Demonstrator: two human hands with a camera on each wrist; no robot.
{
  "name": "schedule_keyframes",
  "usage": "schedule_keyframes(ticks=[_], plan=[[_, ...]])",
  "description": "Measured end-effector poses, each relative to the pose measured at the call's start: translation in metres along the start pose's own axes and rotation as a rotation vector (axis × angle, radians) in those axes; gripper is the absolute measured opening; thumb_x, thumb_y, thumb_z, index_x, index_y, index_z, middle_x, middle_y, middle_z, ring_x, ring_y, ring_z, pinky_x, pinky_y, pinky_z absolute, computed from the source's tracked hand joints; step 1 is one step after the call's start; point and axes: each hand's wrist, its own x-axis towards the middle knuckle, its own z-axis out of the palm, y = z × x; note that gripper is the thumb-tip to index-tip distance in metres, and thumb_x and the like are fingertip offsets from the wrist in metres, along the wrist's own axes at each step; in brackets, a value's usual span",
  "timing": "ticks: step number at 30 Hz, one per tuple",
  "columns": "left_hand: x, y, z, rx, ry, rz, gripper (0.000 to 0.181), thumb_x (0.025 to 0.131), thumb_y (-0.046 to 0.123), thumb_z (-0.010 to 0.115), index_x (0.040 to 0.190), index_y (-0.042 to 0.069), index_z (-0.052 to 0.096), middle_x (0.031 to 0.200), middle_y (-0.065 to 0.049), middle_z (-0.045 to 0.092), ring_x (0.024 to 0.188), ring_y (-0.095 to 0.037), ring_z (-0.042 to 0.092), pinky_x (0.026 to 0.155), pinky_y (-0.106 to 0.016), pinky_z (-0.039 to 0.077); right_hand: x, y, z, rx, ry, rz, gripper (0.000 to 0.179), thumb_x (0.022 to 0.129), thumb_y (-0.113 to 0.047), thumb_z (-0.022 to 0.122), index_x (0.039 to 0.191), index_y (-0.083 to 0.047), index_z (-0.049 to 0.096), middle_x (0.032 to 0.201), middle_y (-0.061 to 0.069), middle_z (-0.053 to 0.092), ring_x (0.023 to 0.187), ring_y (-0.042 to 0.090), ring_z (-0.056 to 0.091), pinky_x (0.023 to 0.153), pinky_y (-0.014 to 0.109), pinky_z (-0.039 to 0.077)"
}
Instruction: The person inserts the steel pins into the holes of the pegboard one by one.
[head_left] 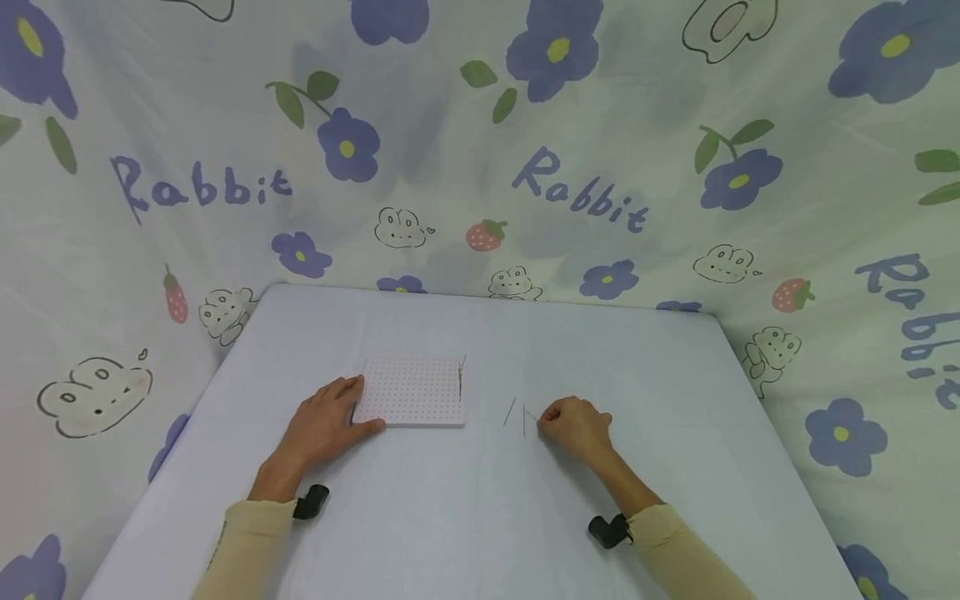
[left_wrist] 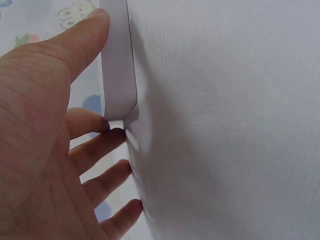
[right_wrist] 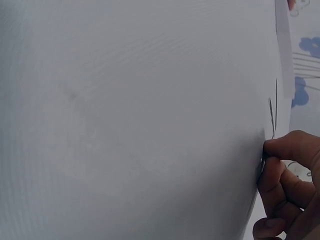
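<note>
A white pegboard [head_left: 412, 392] with a grid of small holes lies flat left of the table's middle. Several thin needle-like rods [head_left: 461, 382] stand along its right edge. My left hand [head_left: 321, 419] rests at the board's near left corner, thumb against the front edge [left_wrist: 119, 65] and the other fingers spread along the left side. To the right, my right hand [head_left: 576, 427] pinches a thin needle-like rod [head_left: 532, 415] between thumb and forefinger, low over the table; most of it is hidden by the fingers. Two more rods, one slanted [head_left: 509, 412] and one straight [head_left: 524, 422], lie beside that hand.
The table [head_left: 465, 508] is covered in white cloth. Behind it and at both sides hangs a curtain [head_left: 442, 150] printed with flowers and rabbits. A black wrist camera [head_left: 311, 502] sits at the left cuff, another camera [head_left: 608, 531] at the right.
</note>
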Motion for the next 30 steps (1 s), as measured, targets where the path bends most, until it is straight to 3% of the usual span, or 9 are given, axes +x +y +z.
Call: schedule_keyframes(ticks=[5, 12, 22, 30], plan=[[-0.001, 0.0, -0.001, -0.003, -0.02, -0.006, 0.091, 0.088, 0.054, 0.071, 0.149, -0.007, 0.041, 0.151, -0.028, 0.042, 0.137, -0.05, 0.039, 0.107, -0.068, 0.034, 0.0, 0.0, -0.001, 0.027, 0.004, -0.007, 0.011, 0.088, -0.029, 0.074, 0.081, -0.021, 0.077, 0.074, -0.01, 0.068, 0.074, 0.013, 0.06, 0.077, 0.05, 0.038], [0.0, 0.0, 0.0, -0.007, -0.017, -0.007, 0.092, 0.089, 0.056, 0.07, 0.149, -0.007, 0.042, 0.151, -0.028, 0.042, 0.138, -0.049, 0.039, 0.107, -0.068, 0.034, 0.011, -0.006, -0.008, 0.138, 0.034, -0.055, 0.01, 0.088, -0.027, 0.074, 0.08, -0.021, 0.074, 0.07, -0.011, 0.065, 0.071, 0.012, 0.059, 0.087, 0.058, 0.035], [-0.001, 0.001, -0.001, -0.004, -0.007, -0.007, 0.092, 0.088, 0.058, 0.07, 0.149, -0.006, 0.042, 0.15, -0.027, 0.044, 0.137, -0.049, 0.04, 0.107, -0.067, 0.036, 0.039, -0.039, -0.02, 0.265, 0.075, -0.198, 0.01, 0.089, -0.03, 0.072, 0.085, -0.02, 0.074, 0.079, -0.01, 0.068, 0.079, 0.014, 0.061, 0.088, 0.057, 0.033], [-0.001, 0.002, -0.003, -0.009, -0.015, -0.015, 0.091, 0.089, 0.056, 0.07, 0.149, -0.006, 0.041, 0.151, -0.027, 0.043, 0.138, -0.049, 0.039, 0.108, -0.067, 0.034, 0.062, -0.066, -0.018, 0.331, 0.069, -0.261, 0.012, 0.092, -0.031, 0.07, 0.09, -0.02, 0.073, 0.088, -0.008, 0.071, 0.089, 0.018, 0.063, 0.105, 0.07, 0.025]])
